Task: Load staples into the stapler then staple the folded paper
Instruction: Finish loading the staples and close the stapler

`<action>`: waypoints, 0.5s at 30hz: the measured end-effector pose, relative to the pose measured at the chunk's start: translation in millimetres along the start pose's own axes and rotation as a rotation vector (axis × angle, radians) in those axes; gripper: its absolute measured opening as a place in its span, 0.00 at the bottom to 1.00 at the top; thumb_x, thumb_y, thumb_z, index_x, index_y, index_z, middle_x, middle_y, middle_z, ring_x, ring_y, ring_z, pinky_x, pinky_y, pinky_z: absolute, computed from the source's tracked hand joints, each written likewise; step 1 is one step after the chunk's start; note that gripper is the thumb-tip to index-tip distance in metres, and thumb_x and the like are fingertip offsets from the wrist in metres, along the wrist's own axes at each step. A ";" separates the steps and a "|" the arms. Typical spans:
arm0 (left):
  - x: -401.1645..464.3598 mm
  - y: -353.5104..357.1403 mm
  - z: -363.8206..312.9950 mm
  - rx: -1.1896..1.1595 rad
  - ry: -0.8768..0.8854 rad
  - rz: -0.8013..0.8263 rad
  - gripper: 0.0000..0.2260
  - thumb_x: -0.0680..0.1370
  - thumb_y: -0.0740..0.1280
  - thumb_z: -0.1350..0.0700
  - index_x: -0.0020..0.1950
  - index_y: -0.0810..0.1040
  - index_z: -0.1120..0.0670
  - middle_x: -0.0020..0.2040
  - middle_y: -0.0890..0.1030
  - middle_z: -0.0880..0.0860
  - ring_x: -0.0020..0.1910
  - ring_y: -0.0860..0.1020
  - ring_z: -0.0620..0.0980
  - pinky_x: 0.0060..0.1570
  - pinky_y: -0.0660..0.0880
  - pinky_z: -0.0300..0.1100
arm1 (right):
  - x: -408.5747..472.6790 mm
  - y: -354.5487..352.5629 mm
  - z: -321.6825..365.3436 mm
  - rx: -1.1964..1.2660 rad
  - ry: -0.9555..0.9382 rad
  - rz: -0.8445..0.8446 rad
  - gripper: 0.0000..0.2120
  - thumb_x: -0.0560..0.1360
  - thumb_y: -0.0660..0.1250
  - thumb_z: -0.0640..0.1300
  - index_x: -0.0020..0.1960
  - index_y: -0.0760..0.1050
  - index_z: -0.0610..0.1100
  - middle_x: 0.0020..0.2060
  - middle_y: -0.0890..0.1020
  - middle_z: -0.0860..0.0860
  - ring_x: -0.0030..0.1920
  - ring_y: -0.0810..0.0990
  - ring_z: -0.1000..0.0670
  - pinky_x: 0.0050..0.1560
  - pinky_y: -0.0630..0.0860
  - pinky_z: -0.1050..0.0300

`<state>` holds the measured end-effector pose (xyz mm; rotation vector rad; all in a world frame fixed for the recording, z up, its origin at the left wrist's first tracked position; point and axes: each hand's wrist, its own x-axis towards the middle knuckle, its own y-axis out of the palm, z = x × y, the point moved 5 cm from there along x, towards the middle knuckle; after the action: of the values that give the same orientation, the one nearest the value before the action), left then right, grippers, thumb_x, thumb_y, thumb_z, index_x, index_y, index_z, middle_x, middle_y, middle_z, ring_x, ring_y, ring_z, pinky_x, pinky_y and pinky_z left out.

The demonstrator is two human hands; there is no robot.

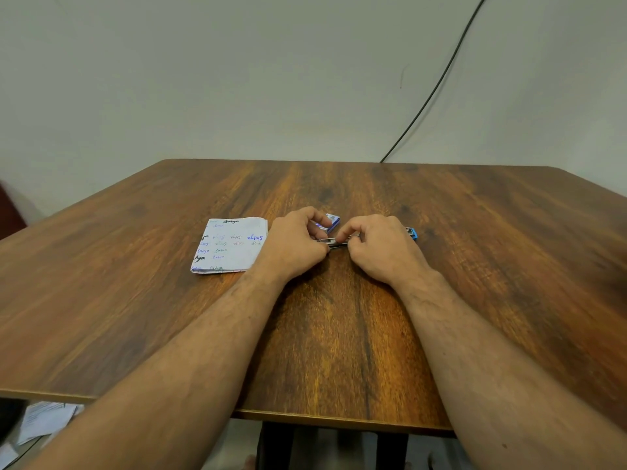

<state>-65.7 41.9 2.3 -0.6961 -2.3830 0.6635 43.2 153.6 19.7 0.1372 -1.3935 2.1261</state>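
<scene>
A small stapler [336, 243] with a metal channel and a blue end [412, 233] lies on the wooden table [339, 334] between my two hands. My left hand [294, 241] grips its left end with curled fingers. My right hand [380, 245] covers the right part, its thumb and forefinger pinching at the metal channel. A small blue and white staple box [332, 221] sits just behind the hands. The folded paper [229, 245], covered in handwriting, lies flat to the left of my left hand. Whether a staple strip is in my fingers is hidden.
A black cable [437, 79] runs down the pale wall to the table's back edge. Loose papers [44, 420] lie on the floor at the lower left, below the table's front edge.
</scene>
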 end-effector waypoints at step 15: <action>-0.8 -1.7 -2.6 0.011 0.050 -0.004 0.13 0.68 0.74 0.61 0.49 0.81 0.48 0.38 0.85 0.46 0.38 0.81 0.40 0.44 0.77 0.36 | -2.4 2.2 5.6 -0.015 -0.056 0.047 0.16 0.73 0.63 0.39 0.51 0.83 0.56 0.26 0.69 0.59 0.34 0.70 0.51 0.40 0.67 0.57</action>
<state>-64.1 40.9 5.0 -0.6952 -2.3332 0.6492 42.7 147.2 19.5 0.1611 -1.4581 2.1647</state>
